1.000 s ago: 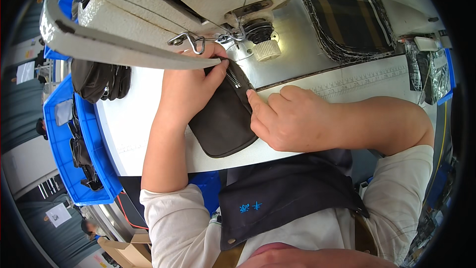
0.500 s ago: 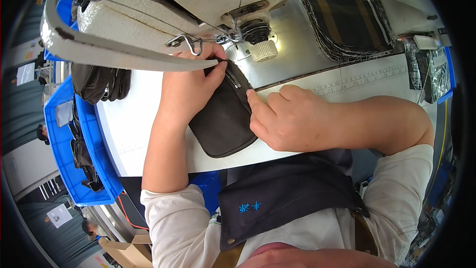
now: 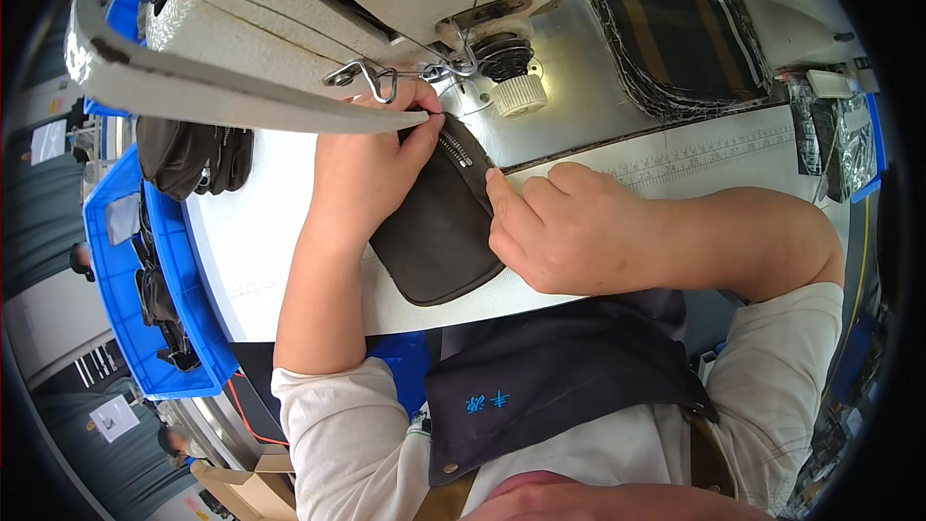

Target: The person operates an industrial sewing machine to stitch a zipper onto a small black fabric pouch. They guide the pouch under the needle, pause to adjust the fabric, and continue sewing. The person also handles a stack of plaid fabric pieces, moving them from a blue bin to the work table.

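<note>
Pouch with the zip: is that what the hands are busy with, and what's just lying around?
In use: pouch, left hand, right hand, sewing machine.
Lying about: dark pouches, blue bins, plaid patch, cardboard box.

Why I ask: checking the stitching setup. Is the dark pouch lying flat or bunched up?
Flat: the dark pouch lies spread on the white table, pinned by left hand and right hand.

Both hands (image 3: pixel 463 193) on dark, perhaps leather, zipped pouch (image 3: pixel 439 232)
</note>
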Demonstrator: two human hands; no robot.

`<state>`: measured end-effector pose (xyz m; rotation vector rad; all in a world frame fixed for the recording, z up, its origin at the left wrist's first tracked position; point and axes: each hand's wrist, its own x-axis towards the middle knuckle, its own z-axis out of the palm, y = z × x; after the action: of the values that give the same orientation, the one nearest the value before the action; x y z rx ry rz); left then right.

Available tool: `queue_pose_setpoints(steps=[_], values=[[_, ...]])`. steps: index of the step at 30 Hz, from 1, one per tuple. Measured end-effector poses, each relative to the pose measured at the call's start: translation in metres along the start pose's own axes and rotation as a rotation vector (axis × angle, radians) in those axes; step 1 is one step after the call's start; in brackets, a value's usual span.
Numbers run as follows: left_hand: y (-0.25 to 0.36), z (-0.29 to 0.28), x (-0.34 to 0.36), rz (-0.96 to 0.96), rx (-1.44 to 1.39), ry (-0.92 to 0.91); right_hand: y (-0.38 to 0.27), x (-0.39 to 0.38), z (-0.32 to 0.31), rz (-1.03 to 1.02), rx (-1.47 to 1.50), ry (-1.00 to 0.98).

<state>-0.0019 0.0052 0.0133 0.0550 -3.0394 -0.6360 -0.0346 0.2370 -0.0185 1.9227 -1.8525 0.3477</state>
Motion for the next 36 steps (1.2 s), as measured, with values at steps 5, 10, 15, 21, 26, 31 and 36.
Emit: queue_pose_setpoints(steps=[5, 10, 15, 21, 26, 31, 36], values=[[0.000, 0.002, 0.000, 0.012, 0.020, -0.006, 0.000, -0.001, 0.000, -0.005, -0.022, -0.024], [-0.003, 0.003, -0.005, 0.042, 0.053, 0.067, -0.001, -0.001, -0.001, -0.013, 0.002, -0.052], [-0.009, 0.002, -0.001, 0.168, 0.141, 0.087, 0.000, -0.001, 0.000, -0.012, -0.003, -0.059], [-0.015, 0.000, 0.002, -0.019, -0.051, -0.075, 0.005, -0.001, 0.007, 0.044, 0.055, -0.069], [-0.047, 0.005, 0.035, 0.000, -0.007, -0.132, 0.022, 0.004, 0.014, 0.149, 0.075, -0.132], [-0.096, 0.022, 0.065, 0.242, -0.040, 0.034, 0.032, 0.013, 0.015, 0.228, 0.104, -0.244], [-0.082, 0.013, 0.074, 0.302, -0.017, 0.031, 0.035, 0.011, 0.023, 0.256, 0.117, -0.191]])
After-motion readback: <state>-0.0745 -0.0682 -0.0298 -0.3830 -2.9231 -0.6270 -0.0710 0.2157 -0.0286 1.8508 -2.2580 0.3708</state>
